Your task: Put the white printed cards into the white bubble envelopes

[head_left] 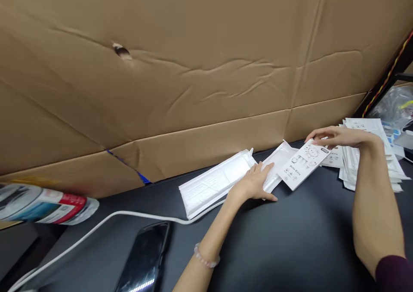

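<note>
My right hand [338,136] grips the top end of a white Hello Kitty box [303,163] printed with line drawings, which it holds tilted above the dark table. With fingers spread, my left hand [254,183] rests on a white plastic-wrapped packet [276,163] just left of the box. A larger white packet [216,184] lies flat beside that hand, against the cardboard. Behind the right wrist another printed white box [334,157] is partly hidden.
A stack of white packets [374,171] sits at the right. On the left are a black phone [145,257], a white cable [129,213] and a bottle with a red label [48,203]. A brown cardboard wall [193,68] rises along the back.
</note>
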### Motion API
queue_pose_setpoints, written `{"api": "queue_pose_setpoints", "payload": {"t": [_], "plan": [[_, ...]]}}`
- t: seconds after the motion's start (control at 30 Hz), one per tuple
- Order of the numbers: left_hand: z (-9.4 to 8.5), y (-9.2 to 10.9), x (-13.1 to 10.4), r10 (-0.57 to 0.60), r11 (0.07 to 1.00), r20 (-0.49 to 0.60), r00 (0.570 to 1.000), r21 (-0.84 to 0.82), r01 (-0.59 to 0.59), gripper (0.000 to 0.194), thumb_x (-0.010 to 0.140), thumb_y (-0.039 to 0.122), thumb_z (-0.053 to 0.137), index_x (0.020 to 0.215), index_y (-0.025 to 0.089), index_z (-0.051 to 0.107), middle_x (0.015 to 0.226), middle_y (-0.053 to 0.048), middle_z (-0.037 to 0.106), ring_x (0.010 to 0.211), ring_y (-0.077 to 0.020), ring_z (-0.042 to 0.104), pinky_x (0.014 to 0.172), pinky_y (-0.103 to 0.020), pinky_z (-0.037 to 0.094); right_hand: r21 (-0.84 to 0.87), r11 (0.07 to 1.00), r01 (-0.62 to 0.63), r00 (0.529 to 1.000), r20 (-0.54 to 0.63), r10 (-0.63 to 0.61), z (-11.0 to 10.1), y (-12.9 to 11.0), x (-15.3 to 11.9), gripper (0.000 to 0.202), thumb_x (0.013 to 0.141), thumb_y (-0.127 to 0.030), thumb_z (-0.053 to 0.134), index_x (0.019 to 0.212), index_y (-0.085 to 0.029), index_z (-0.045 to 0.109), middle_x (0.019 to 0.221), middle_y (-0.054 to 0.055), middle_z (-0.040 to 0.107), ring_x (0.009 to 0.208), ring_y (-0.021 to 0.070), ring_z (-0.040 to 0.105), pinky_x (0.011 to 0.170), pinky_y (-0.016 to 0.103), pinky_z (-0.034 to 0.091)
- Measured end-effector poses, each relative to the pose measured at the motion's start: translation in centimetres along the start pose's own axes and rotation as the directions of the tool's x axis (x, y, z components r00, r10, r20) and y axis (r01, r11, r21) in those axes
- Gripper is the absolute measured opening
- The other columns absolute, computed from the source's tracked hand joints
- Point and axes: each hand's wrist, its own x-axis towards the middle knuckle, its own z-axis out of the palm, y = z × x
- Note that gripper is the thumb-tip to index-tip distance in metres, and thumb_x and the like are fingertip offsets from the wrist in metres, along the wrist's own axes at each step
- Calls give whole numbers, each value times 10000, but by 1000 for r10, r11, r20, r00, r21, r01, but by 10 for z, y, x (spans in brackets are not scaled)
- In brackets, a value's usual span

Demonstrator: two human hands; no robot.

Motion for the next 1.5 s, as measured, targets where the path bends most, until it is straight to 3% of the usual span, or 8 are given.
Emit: {"api": "queue_pose_setpoints", "payload": {"t": [0.13,0.37,0.63,0.83,0.97,1.1,1.3,1.5], "plan": [[6,-1,2,-22,998,-93,995,59,27,1062,712,521,737,1551,166,192,1542,-227,318,1425,-417,281,1116,-510,311,-9,999,-32,993,-113,30,-8,15,-17,505,804,-605,622,1179,-270,665,1001,84,678,869,204,591,660,294,463],[17,24,9,-103,993,-352,930,23,119,878,743,276,600,1518,121,219,1345,-205,497,1257,-366,462,1033,-462,377,-41,998,-37,999,-14,36,-6,8,-11,501,779,-614,638,1089,-228,716,947,83,684,856,193,604,660,267,488],[-33,6,-23,6,962,-501,866,238,131,1011,717,157,651,1535,161,57,1320,-139,500,1232,-299,478,1105,-458,294,90,994,-63,977,210,43,14,-14,32,556,641,-518,796,1075,-180,717,837,47,688,826,176,663,766,261,571],[-60,-22,-48,-67,896,-412,909,376,237,741,697,83,631,1388,159,376,1300,-125,495,1235,-279,475,1112,-426,320,25,998,-55,937,346,43,49,-46,61,522,664,-532,767,1035,-170,705,864,64,710,814,177,680,725,271,560],[-69,-32,-61,-120,879,-408,905,380,288,722,736,124,639,1403,196,372,1253,-113,525,1214,-286,473,1142,-508,271,-115,967,227,972,83,-218,51,-59,59,376,822,-545,592,837,-177,671,707,8,612,633,116,566,623,250,461],[-74,-38,-67,-92,874,-478,874,382,301,757,754,125,626,1434,258,321,1234,-83,547,1201,-303,462,1131,-688,100,-323,910,259,888,-291,-356,42,-59,49,324,865,-487,536,885,-200,683,667,-17,500,621,112,432,608,260,350],[-80,-47,-72,64,938,-598,799,309,156,763,759,119,620,1433,333,334,1264,-59,496,1166,-280,440,1068,-518,353,-178,921,347,778,-493,-389,51,-66,54,350,731,-431,673,1011,-231,740,1034,69,565,884,189,553,774,308,455],[-82,-44,-73,206,942,-694,690,332,53,641,852,300,625,1439,292,369,1278,-82,460,1220,-294,409,1088,-469,344,234,838,494,862,-259,-436,63,-79,56,295,732,-227,591,975,-204,756,1014,32,713,994,224,634,914,341,488]]}}
